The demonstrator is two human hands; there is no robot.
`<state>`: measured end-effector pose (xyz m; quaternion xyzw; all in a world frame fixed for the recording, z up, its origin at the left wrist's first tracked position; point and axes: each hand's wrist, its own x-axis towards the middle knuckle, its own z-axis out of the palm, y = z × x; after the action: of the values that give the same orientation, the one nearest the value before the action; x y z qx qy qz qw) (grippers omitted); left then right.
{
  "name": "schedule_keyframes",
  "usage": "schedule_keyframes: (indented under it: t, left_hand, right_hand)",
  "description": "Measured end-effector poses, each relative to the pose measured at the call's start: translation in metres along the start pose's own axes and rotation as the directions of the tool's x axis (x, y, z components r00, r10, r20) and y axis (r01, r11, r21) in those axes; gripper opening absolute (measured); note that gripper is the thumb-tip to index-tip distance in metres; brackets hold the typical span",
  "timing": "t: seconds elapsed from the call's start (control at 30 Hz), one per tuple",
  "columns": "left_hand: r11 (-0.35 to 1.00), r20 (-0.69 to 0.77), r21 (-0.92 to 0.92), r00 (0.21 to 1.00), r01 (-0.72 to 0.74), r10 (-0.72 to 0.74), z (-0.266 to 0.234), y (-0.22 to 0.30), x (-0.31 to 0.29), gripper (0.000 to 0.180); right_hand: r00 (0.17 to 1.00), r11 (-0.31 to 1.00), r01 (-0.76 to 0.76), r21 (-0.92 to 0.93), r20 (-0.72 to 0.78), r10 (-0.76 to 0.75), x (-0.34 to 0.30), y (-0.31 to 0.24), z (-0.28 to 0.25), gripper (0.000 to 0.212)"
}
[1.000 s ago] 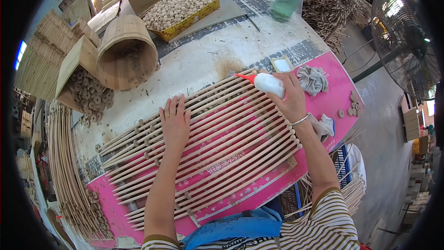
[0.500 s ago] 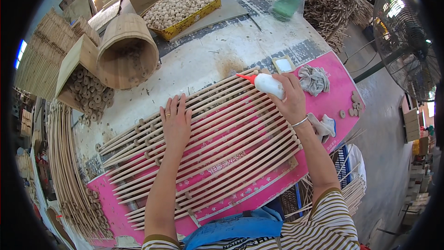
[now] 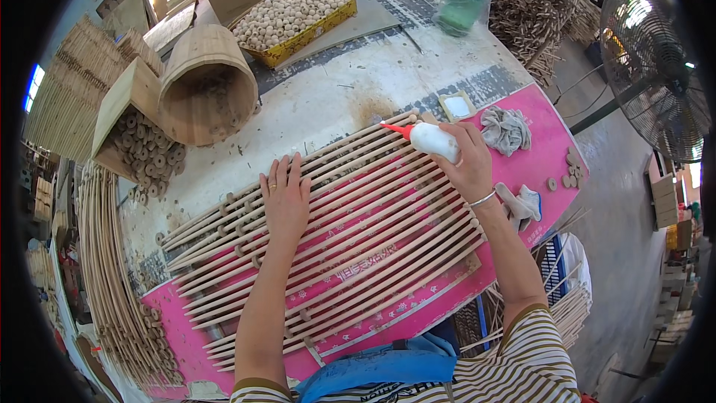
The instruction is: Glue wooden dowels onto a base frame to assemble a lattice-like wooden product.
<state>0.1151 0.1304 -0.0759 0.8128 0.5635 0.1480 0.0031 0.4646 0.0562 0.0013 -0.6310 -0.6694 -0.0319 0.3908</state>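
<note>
A row of thin wooden rods (image 3: 350,233) lies side by side across a pink sheet (image 3: 496,250). Several rods carry small wooden rings near their left ends, and round beads cap right ends. My left hand (image 3: 286,198) rests flat on the rods with fingers stretched out. In my right hand (image 3: 471,162) is a white squeeze bottle (image 3: 435,141), tipped to the left. Its red nozzle (image 3: 396,130) points at the far rods near their right ends; whether it touches them I cannot tell.
Wooden rings spill from a wooden box (image 3: 112,130) and lie inside a wooden bucket (image 3: 195,78). Behind stands a yellow tray (image 3: 317,32) of beads. Grey cloth (image 3: 506,130), a glove (image 3: 524,204) and loose rings (image 3: 573,172) lie at right, near a fan (image 3: 649,60).
My left hand has shifted very slightly to the right on the rods. The bottle in my right hand is almost where it was.
</note>
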Motion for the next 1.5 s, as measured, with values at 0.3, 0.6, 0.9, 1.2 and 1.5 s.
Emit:
schedule_keyframes:
  t: [0.3,0.6,0.9,1.2,1.5]
  left_hand:
    - [1.0,-0.004,0.008,1.0,-0.006,0.006,0.001,-0.001,-0.001,0.054]
    - [1.0,-0.005,0.015,1.0,-0.006,0.006,0.0,-0.001,0.0,0.054]
    - [1.0,-0.011,0.001,1.0,-0.013,0.013,0.003,-0.001,0.0,0.055]
    - [1.0,-0.002,0.012,1.0,-0.013,0.013,0.003,-0.001,0.0,0.055]
    - [1.0,-0.018,0.013,1.0,-0.019,0.019,0.003,-0.002,-0.001,0.055]
  right_hand:
    - [0.999,0.998,-0.025,0.062,-0.023,0.026,-0.008,-0.001,-0.007,0.054]
    - [1.0,1.0,0.007,0.014,-0.023,-0.007,-0.013,0.001,-0.004,0.053]
    - [0.997,0.992,-0.081,0.094,0.005,0.081,-0.018,-0.003,-0.014,0.052]
    - [0.998,0.996,-0.058,0.07,-0.013,0.059,-0.025,-0.005,-0.018,0.053]
    - [0.997,0.993,-0.081,0.09,0.003,0.081,-0.03,-0.01,-0.023,0.054]
